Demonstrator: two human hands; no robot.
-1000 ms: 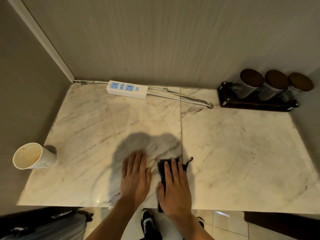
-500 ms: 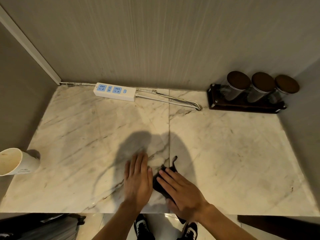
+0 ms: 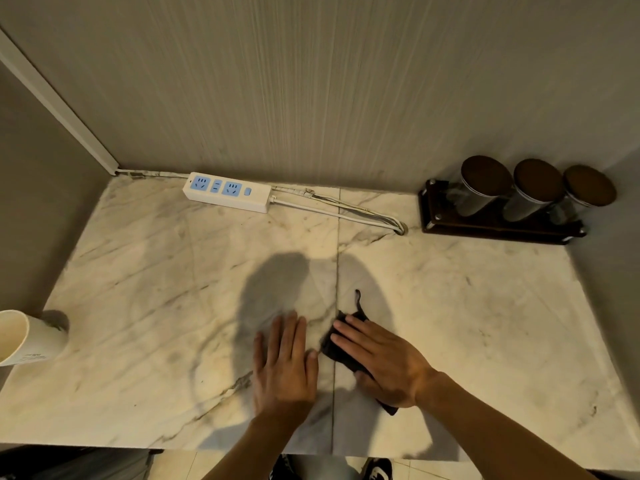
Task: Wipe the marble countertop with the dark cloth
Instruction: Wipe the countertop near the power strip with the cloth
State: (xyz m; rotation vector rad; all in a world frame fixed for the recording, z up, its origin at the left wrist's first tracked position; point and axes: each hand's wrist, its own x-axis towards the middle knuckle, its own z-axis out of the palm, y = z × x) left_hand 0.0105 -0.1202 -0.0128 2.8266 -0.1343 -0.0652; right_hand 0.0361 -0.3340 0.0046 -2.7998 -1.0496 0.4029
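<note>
The marble countertop [image 3: 467,306] is white with grey veins and a seam down its middle. A small dark cloth [image 3: 335,348] lies near the front edge, just right of the seam, a thin loop sticking out toward the wall. My right hand [image 3: 384,358] presses flat on the cloth, fingers pointing left and away, covering most of it. My left hand [image 3: 282,365] rests flat on the bare marble just left of the cloth, fingers together and pointing toward the wall, holding nothing.
A white power strip [image 3: 227,192] with blue sockets lies at the back wall, its cable [image 3: 346,211] running right into a hole. Three lidded jars [image 3: 530,192] stand on a dark tray at the back right. A paper cup [image 3: 27,337] sits at the left edge.
My right hand has turned from pointing straight ahead to angling left, dragging the cloth slightly right across the seam. My left hand has stayed flat in about the same place.
</note>
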